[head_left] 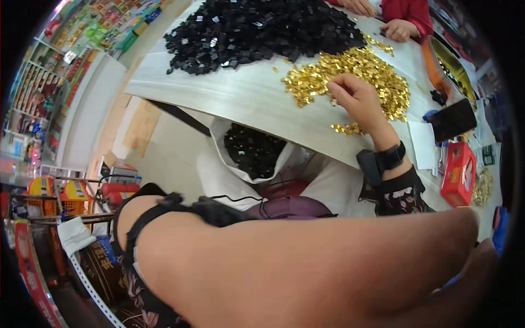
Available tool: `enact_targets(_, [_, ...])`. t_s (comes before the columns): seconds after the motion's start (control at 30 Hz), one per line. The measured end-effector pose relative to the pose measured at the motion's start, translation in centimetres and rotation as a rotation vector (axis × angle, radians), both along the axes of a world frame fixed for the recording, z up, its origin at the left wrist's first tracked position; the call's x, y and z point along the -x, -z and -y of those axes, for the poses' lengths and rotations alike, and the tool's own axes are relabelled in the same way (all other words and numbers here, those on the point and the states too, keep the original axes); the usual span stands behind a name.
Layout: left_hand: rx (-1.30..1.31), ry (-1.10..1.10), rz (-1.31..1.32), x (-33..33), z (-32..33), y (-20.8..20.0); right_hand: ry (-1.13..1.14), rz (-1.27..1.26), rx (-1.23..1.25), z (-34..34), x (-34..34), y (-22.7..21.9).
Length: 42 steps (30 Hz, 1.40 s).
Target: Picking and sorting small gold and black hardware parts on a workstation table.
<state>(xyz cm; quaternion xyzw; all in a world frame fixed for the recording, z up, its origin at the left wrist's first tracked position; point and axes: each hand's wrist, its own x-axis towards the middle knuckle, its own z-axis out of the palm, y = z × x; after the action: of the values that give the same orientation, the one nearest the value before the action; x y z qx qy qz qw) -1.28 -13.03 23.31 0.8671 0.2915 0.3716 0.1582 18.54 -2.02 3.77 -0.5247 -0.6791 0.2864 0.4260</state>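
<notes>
My right hand [358, 98] is over the near side of a pile of small shiny gold pieces [385, 71]. Its fingers are curled in, thumb and forefinger close together; whatever they may hold is too small to make out. A black strap with a box-shaped device is on that wrist. Large and close to the camera, my left hand [306, 257] stretches across the lower part of the head view, a black strap around its wrist. Its fingers cannot be made out. Behind the gold pieces lies a big heap of black, square-looking glossy pieces [257, 35].
Below the pale table [219, 95] stands a white sack [219, 136] of black pieces. A red box [458, 172], a dark phone-like slab [453, 120] and an orange container [432, 57] are at right. Another person's hand [400, 30] rests at the far side. Stocked shelves [41, 87] stand left.
</notes>
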Motion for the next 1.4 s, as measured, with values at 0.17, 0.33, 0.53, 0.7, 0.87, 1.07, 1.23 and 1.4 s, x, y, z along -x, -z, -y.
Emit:
enact_targets(0.17, [-0.026,-0.129,-0.073,1.7,3.9,-0.5,-0.013,0.069,-0.070,-0.5,0.5,0.4])
enact_targets(0.33, [-0.083,-0.241,-0.108,2.4,4.2,-1.4,-0.012,0.052,-0.091,-0.2,0.6,-0.2])
enact_targets(0.53, [-0.167,-0.343,-0.182,6.7,7.4,-2.2,-0.018,0.049,-0.161,-0.3,0.6,0.1])
enact_targets(0.7, [0.090,0.514,0.181,7.0,-0.1,1.1,-0.011,0.100,-0.238,0.0,0.4,0.0])
enact_targets(0.87, [0.466,0.476,0.404,3.6,-3.0,4.8,-0.001,0.061,-0.126,0.5,-0.6,0.5])
enact_targets(1.07, [0.382,0.375,0.430,5.2,-3.1,4.8,-0.017,0.077,-0.181,-0.1,0.8,0.4])
enact_targets(1.23, [0.297,0.072,0.362,9.6,-0.4,4.4,0.005,0.103,-0.107,-0.2,0.8,0.4])
enact_targets(1.4, [0.196,-0.128,0.313,13.5,2.1,2.4,0.071,0.117,0.028,1.0,1.0,-1.0])
